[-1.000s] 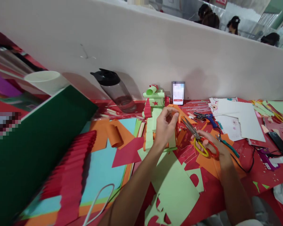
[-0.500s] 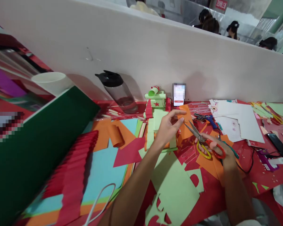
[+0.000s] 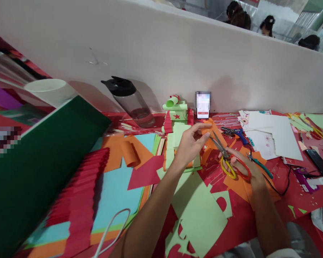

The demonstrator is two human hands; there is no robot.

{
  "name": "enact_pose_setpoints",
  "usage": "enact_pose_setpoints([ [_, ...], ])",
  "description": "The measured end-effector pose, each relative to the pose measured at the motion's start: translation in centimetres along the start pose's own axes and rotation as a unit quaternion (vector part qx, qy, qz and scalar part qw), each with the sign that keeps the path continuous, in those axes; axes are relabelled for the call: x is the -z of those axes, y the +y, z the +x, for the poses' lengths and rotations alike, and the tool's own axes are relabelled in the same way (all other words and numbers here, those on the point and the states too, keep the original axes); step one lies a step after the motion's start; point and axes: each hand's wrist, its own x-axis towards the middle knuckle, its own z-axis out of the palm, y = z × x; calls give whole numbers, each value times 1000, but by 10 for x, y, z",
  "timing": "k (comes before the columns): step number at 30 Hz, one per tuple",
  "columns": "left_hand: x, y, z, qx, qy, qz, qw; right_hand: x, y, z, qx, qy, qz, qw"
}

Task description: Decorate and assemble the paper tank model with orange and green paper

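My left hand (image 3: pixel 192 143) pinches an orange sheet of paper (image 3: pixel 217 133) between thumb and fingers, above the table. In my right hand (image 3: pixel 243 165) are scissors (image 3: pixel 224 152) with one red and one yellow handle loop. Their blades stand apart and point up and left at the paper's near edge, close to my left thumb; whether they touch the paper I cannot tell. Behind my left hand stands a light green paper model (image 3: pixel 177 107) with a rolled tube on top and a red star on its front. My left hand hides part of it.
A phone (image 3: pixel 203 104) leans on the white partition (image 3: pixel 156 46). A water bottle (image 3: pixel 131 104) stands left of the model. Rightward lie a blue glue gun (image 3: pixel 239 136), teal-handled pliers (image 3: pixel 262 168) and white sheets (image 3: pixel 284 138). Cut green paper (image 3: pixel 196 215) lies in front; a dark green board (image 3: pixel 51 175) rises at left.
The scissors have moved slightly left with my right hand, closer to my left thumb. My left hand keeps its pinch on the orange paper. The whole view has shifted a little.
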Motion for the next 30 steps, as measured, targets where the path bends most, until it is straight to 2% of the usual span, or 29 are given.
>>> enact_pose_setpoints([
  [3,-1,-2,0,15,6,-11,1000,-8,-13,4,0,-9,35,999],
  [7,-1,-5,2,13,10,-18,1000,-13,-24,8,3,4,12,1000],
  [24,2,-9,4,14,-9,8,1000,-8,-11,20,-7,24,-60,998],
  [30,3,-11,4,6,-3,15,1000,-11,-16,20,-8,36,-77,996],
])
